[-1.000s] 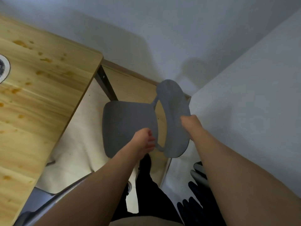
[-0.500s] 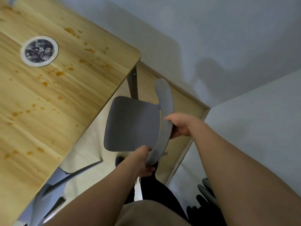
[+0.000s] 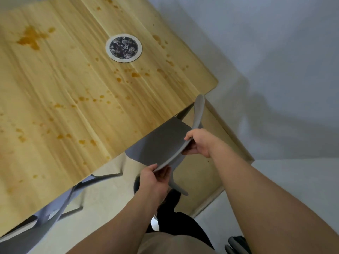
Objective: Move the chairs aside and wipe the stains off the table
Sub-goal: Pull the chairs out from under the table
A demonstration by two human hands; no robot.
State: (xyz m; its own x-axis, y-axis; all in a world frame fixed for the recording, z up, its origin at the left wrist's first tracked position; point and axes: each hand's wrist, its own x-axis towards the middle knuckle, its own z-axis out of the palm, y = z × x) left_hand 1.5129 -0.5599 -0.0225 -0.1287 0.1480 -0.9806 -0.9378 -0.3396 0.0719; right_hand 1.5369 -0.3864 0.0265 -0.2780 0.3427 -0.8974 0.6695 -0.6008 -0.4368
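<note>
a: head view, what have the hands got?

b: both hold the curved backrest of the grey chair [image 3: 165,142]; the left hand [image 3: 153,177] pinches its near end, thumb on top and fingers curled underneath; the right hand [image 3: 199,142] grips further along the same rim, fingers wrapped over the edge, thumb below.

a: and where does the chair stand?

b: at the table's near right corner; the seat is partly tucked under the edge of the wooden table [image 3: 77,92], the backrest sticks out just beyond the corner; one pale leg shows below the left hand, over the beige floor.

a: the table itself?

b: light wood, spattered with orange-brown stains [image 3: 31,37]; the largest blotch sits far left, smaller drops scatter across the middle and toward the near edge; a round coaster [image 3: 123,47] with a dark floral centre and pale rim lies on the far part of the top, drops close around it.

a: anything else?

b: a second chair [image 3: 45,224], grey too, at lower left, mostly under the table; white walls meet to the right.
</note>
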